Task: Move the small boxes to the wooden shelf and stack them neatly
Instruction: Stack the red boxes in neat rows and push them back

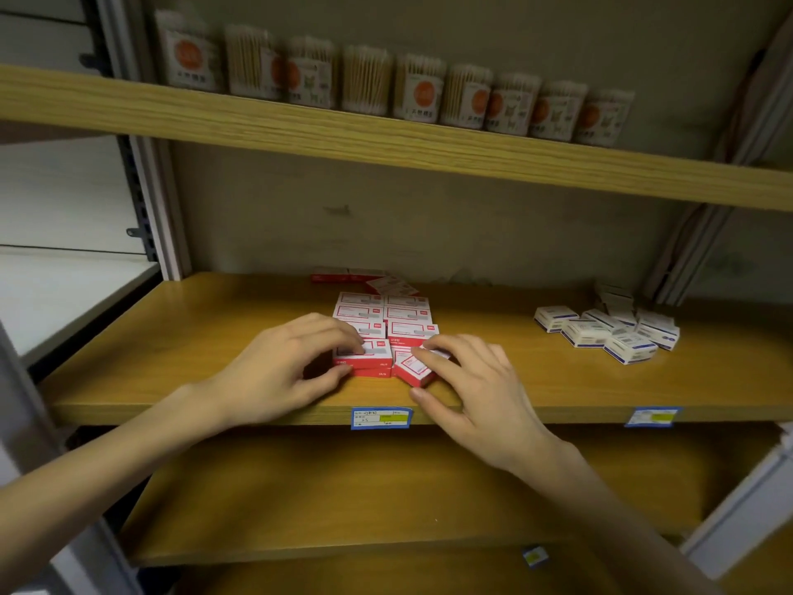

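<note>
Several small red-and-white boxes (388,313) lie in two rows on the middle wooden shelf (223,337). My left hand (283,367) holds the front left stack of two boxes (369,358), thumb at its front edge and fingers on top. My right hand (467,388) pinches a tilted red-and-white box (413,368) at the front right of the group, fingertips on its top, thumb on the shelf in front. More red boxes (356,274) sit by the back wall.
Several small white-and-blue boxes (609,332) lie in a loose pile at the shelf's right. The upper shelf (343,135) carries a row of cotton swab packs (425,90). Blue price labels (381,417) are stuck on the front edge. A lower wooden shelf (343,500) is below.
</note>
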Demonstrator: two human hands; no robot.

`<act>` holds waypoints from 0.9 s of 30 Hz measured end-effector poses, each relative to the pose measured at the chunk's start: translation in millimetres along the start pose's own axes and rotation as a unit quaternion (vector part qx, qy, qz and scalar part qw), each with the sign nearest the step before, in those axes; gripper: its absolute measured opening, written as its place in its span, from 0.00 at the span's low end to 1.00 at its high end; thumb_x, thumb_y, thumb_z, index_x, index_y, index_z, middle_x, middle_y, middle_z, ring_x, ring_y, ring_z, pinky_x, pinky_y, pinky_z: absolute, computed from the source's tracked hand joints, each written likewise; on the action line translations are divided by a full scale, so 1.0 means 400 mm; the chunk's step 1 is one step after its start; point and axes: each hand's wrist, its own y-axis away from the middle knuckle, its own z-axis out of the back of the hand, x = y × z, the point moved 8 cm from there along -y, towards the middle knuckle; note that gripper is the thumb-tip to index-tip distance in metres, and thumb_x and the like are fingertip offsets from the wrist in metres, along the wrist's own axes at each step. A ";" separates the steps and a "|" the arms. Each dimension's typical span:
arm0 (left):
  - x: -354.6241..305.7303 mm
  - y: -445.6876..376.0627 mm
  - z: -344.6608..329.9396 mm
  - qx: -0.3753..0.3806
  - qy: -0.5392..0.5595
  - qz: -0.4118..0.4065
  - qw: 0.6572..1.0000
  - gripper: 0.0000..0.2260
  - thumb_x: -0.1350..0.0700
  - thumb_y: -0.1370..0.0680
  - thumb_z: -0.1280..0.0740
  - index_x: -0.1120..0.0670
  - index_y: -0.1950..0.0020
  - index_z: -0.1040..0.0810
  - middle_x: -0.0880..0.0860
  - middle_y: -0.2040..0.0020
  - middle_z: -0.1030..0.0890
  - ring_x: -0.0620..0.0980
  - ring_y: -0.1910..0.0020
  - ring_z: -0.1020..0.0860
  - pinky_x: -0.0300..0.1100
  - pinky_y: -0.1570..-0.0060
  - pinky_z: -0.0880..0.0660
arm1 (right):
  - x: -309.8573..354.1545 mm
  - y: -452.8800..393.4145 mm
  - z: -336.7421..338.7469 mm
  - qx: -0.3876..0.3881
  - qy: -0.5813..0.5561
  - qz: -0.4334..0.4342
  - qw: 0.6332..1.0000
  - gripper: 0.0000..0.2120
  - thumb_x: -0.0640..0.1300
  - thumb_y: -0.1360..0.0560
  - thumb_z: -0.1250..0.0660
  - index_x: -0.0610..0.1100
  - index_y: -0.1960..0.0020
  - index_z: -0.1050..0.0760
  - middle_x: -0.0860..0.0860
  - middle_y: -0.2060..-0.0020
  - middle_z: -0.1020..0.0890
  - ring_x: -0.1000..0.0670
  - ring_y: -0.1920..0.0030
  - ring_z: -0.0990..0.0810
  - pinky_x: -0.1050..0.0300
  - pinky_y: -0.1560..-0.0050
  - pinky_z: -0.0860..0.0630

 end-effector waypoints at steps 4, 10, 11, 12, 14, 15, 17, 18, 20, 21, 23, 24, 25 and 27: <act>-0.002 0.002 0.000 0.000 -0.013 -0.004 1.000 0.13 0.47 0.18 0.34 0.47 0.35 0.22 0.41 0.37 0.21 0.40 0.35 0.26 0.44 0.38 0.25 | 0.022 -0.018 0.003 0.003 0.039 -0.018 0.999 0.30 0.66 0.19 0.50 0.50 0.28 0.26 0.52 0.35 0.25 0.53 0.34 0.30 0.56 0.41 0.32; -0.002 0.007 0.007 -0.011 -0.020 0.001 1.000 0.13 0.46 0.19 0.34 0.48 0.36 0.19 0.42 0.38 0.19 0.39 0.37 0.24 0.43 0.39 0.24 | 0.020 -0.017 0.008 0.027 0.016 -0.017 0.999 0.30 0.65 0.19 0.52 0.50 0.27 0.28 0.52 0.34 0.26 0.53 0.33 0.30 0.55 0.38 0.28; -0.001 0.008 0.009 -0.015 -0.019 0.002 1.000 0.13 0.46 0.19 0.34 0.48 0.37 0.19 0.42 0.39 0.19 0.39 0.37 0.24 0.44 0.40 0.23 | 0.014 -0.012 0.007 0.028 0.009 -0.022 0.999 0.30 0.65 0.19 0.53 0.50 0.26 0.29 0.53 0.34 0.27 0.54 0.34 0.30 0.56 0.39 0.27; 0.000 0.010 0.012 -0.020 -0.017 0.004 1.000 0.13 0.46 0.19 0.33 0.48 0.39 0.18 0.42 0.40 0.18 0.39 0.38 0.23 0.44 0.41 0.22 | 0.009 -0.008 0.007 0.024 0.004 -0.029 0.999 0.30 0.64 0.19 0.53 0.51 0.26 0.29 0.53 0.35 0.27 0.54 0.35 0.30 0.57 0.40 0.26; 0.004 0.013 0.015 -0.027 -0.013 0.008 1.000 0.12 0.46 0.20 0.32 0.48 0.41 0.17 0.41 0.41 0.18 0.39 0.40 0.22 0.44 0.43 0.22 | 0.001 -0.006 0.012 0.004 -0.001 -0.045 0.999 0.28 0.64 0.18 0.50 0.51 0.28 0.27 0.54 0.37 0.26 0.55 0.38 0.29 0.56 0.43 0.24; 0.005 0.013 0.015 -0.028 -0.011 0.007 1.000 0.12 0.46 0.21 0.32 0.48 0.41 0.17 0.41 0.41 0.18 0.39 0.40 0.22 0.44 0.43 0.22 | -0.001 -0.008 0.016 -0.010 -0.005 -0.053 0.999 0.26 0.63 0.18 0.47 0.51 0.29 0.25 0.54 0.39 0.25 0.55 0.39 0.28 0.56 0.45 0.24; 0.006 0.011 0.014 -0.026 -0.003 0.007 1.000 0.12 0.45 0.20 0.32 0.48 0.40 0.17 0.41 0.41 0.18 0.38 0.39 0.23 0.44 0.43 0.22 | -0.004 -0.014 0.020 -0.031 -0.021 -0.073 0.997 0.23 0.62 0.19 0.40 0.50 0.32 0.23 0.54 0.41 0.24 0.55 0.41 0.27 0.56 0.46 0.24; 0.008 0.009 0.012 -0.024 0.001 0.008 1.000 0.12 0.45 0.20 0.32 0.48 0.40 0.17 0.41 0.41 0.18 0.38 0.39 0.23 0.44 0.42 0.22 | -0.005 -0.018 0.018 -0.037 -0.029 -0.084 0.995 0.22 0.61 0.20 0.37 0.50 0.33 0.22 0.54 0.42 0.23 0.55 0.41 0.27 0.56 0.46 0.24; 0.009 0.005 0.009 -0.018 0.004 0.009 1.000 0.13 0.45 0.20 0.33 0.47 0.39 0.18 0.41 0.40 0.19 0.38 0.38 0.24 0.44 0.40 0.22 | -0.008 -0.027 0.016 -0.056 -0.044 -0.106 0.992 0.22 0.62 0.22 0.34 0.49 0.35 0.20 0.55 0.43 0.23 0.55 0.42 0.26 0.55 0.46 0.24; 0.009 0.004 0.006 -0.015 0.004 0.007 1.000 0.13 0.45 0.20 0.33 0.47 0.38 0.18 0.41 0.40 0.19 0.38 0.38 0.24 0.44 0.40 0.23 | -0.009 -0.030 0.013 -0.066 -0.048 -0.114 0.990 0.22 0.62 0.23 0.33 0.49 0.37 0.20 0.55 0.44 0.22 0.55 0.43 0.26 0.56 0.47 0.24; 0.008 0.003 0.002 -0.012 0.004 0.006 1.000 0.13 0.47 0.19 0.33 0.48 0.37 0.19 0.41 0.39 0.19 0.38 0.37 0.24 0.44 0.39 0.23 | -0.014 -0.036 0.007 -0.079 -0.050 -0.129 0.987 0.21 0.63 0.24 0.32 0.50 0.39 0.19 0.55 0.45 0.22 0.55 0.44 0.26 0.56 0.48 0.25; 0.009 0.001 0.001 -0.011 0.004 0.006 1.000 0.12 0.47 0.19 0.33 0.48 0.36 0.19 0.41 0.39 0.19 0.39 0.37 0.24 0.44 0.39 0.24 | -0.017 -0.039 0.005 -0.082 -0.055 -0.136 0.986 0.21 0.64 0.24 0.32 0.50 0.40 0.19 0.56 0.45 0.22 0.56 0.44 0.27 0.56 0.48 0.25; 0.009 0.000 -0.001 -0.012 0.003 0.007 1.000 0.12 0.48 0.19 0.32 0.48 0.36 0.19 0.41 0.38 0.19 0.39 0.37 0.24 0.44 0.38 0.24 | -0.020 -0.041 0.002 -0.083 -0.063 -0.143 0.984 0.21 0.64 0.25 0.32 0.51 0.40 0.19 0.56 0.45 0.23 0.56 0.44 0.27 0.57 0.47 0.25; 0.009 -0.003 -0.002 -0.015 0.000 0.009 1.000 0.12 0.49 0.19 0.32 0.48 0.37 0.19 0.40 0.38 0.19 0.38 0.37 0.24 0.44 0.39 0.24 | -0.026 -0.045 -0.003 -0.080 -0.081 -0.151 0.982 0.22 0.65 0.26 0.31 0.52 0.40 0.19 0.57 0.45 0.23 0.57 0.43 0.28 0.59 0.48 0.26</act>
